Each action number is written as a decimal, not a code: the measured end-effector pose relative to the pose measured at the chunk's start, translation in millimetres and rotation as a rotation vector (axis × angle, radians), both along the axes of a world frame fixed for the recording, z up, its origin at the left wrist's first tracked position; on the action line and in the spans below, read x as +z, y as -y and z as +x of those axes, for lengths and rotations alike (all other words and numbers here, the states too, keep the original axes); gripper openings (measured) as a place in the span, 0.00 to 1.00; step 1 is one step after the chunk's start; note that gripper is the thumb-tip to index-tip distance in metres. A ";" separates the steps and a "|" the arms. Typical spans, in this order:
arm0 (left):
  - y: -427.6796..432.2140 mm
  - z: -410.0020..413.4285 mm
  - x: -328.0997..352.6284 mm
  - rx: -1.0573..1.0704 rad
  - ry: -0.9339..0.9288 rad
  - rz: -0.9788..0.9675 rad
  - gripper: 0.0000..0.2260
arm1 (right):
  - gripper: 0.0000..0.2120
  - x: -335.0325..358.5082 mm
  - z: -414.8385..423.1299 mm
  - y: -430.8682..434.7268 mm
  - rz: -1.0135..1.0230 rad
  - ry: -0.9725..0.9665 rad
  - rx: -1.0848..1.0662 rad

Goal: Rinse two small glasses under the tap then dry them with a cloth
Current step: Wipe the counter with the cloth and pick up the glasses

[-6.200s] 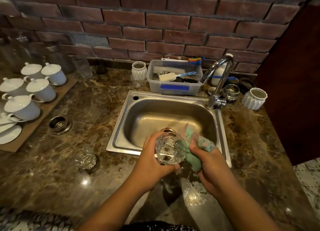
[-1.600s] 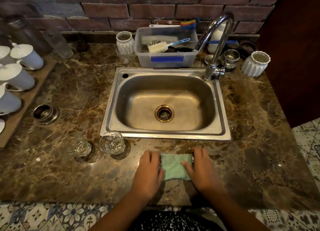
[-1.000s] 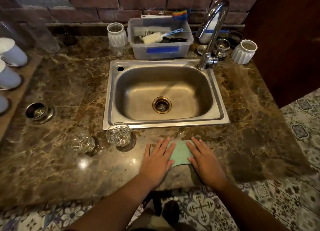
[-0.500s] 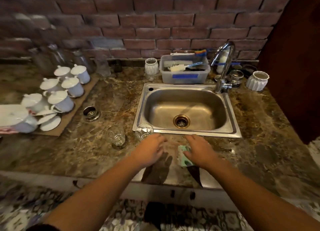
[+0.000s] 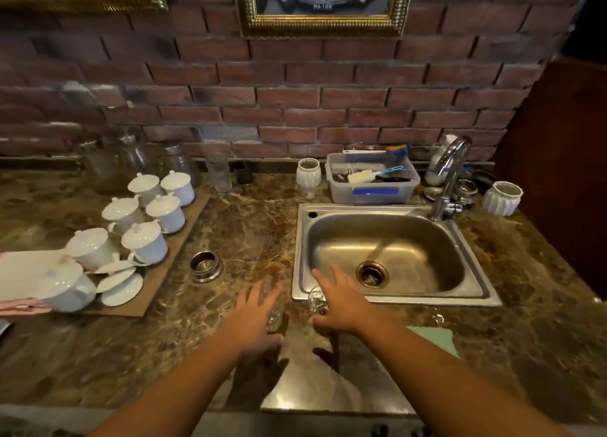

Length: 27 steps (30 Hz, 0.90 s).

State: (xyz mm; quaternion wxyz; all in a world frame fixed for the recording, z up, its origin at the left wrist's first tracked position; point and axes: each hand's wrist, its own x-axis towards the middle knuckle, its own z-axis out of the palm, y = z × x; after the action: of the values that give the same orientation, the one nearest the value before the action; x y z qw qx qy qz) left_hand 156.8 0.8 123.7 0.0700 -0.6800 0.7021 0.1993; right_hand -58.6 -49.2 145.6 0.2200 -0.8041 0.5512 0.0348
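Motion-blurred left hand [image 5: 254, 315], small glass [image 5: 274, 317] mostly hidden beneath it, second glass [image 5: 317, 302] half covered by right hand [image 5: 341, 305], perhaps touched, green cloth [image 5: 433, 338] partly behind the right forearm, framed picture [image 5: 320, 6] cut by the top edge, glass jars [image 5: 131, 160] at the back smeared.

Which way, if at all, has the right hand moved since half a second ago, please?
Yes. The right hand has left the green cloth and moved left and away, now reaching over the sink at its front-left corner.
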 end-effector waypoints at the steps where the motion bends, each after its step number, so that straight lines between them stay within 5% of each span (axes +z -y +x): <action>1: 2.6 5.4 -5.9 -0.017 -0.001 0.031 0.47 | 0.49 -2.9 8.7 -0.4 0.015 -0.015 -0.014; 11: 19.4 12.6 -13.5 -0.118 -0.015 0.006 0.42 | 0.40 -20.7 40.9 -1.0 0.030 -0.141 -0.167; 17: 34.4 3.8 -15.0 -0.091 -0.025 0.009 0.29 | 0.35 -21.6 35.7 11.2 0.073 -0.135 -0.178; 27: -5.2 53.6 13.9 0.187 -0.129 0.008 0.37 | 0.37 5.0 72.5 24.0 0.099 -0.098 0.141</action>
State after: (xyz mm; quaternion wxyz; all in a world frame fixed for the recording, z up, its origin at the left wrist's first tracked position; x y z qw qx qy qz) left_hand 210.4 5.9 137.6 0.0085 -0.7280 0.6378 0.2512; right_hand 13.9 -73.2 150.6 0.2290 -0.8264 0.5011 0.1167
